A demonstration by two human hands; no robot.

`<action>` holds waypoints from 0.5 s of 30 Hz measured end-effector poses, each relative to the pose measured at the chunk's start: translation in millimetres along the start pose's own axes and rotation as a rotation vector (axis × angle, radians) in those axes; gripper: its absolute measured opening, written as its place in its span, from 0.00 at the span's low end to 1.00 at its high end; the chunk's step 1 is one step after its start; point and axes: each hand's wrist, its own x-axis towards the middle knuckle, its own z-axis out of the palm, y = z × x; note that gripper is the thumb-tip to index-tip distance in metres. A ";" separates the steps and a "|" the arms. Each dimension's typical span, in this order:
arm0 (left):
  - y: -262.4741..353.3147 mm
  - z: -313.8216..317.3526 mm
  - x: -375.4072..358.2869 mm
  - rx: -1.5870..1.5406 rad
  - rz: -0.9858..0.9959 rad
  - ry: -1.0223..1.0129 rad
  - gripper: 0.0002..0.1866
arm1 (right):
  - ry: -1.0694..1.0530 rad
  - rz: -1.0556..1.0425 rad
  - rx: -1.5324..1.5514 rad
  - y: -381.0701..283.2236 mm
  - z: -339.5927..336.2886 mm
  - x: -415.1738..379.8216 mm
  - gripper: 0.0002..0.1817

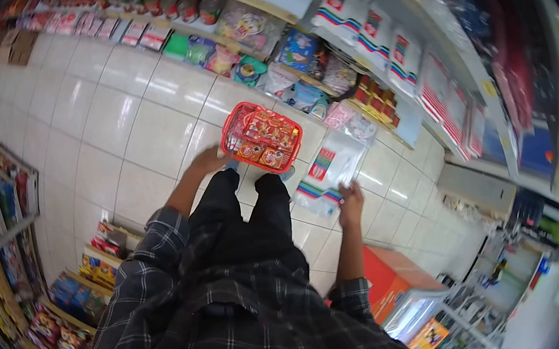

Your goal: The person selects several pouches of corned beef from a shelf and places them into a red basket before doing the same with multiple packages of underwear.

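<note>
My left hand (208,161) is at the left rim of a red basket (225,141), its fingers closed on that edge. Red packaged goods (270,130) fill the basket, which is in front of my legs. My right hand (350,197) has its fingers closed on the lower right edge of a clear plastic package (343,154) with a red label and blue, green and red stripes. The package hangs to the right of the basket, apart from it.
Shelves with cans (188,8) and bagged goods (299,50) run along the top. Striped white packages (373,23) lie on the upper right shelf. Snack racks (0,230) stand at the left, boxes (99,266) at the lower left. An orange box (395,265) is at the lower right.
</note>
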 end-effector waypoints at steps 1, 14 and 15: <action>-8.5 20.9 -21.7 0.063 -0.162 -0.145 0.48 | 0.024 0.142 -0.011 25.2 2.9 6.6 0.18; -68.8 217.5 -47.7 0.244 -0.738 -0.147 0.60 | -0.401 0.399 0.217 261.3 193.8 159.2 0.20; -69.6 223.9 -46.9 0.244 -0.742 -0.132 0.59 | -0.423 0.366 0.262 266.5 204.5 169.2 0.20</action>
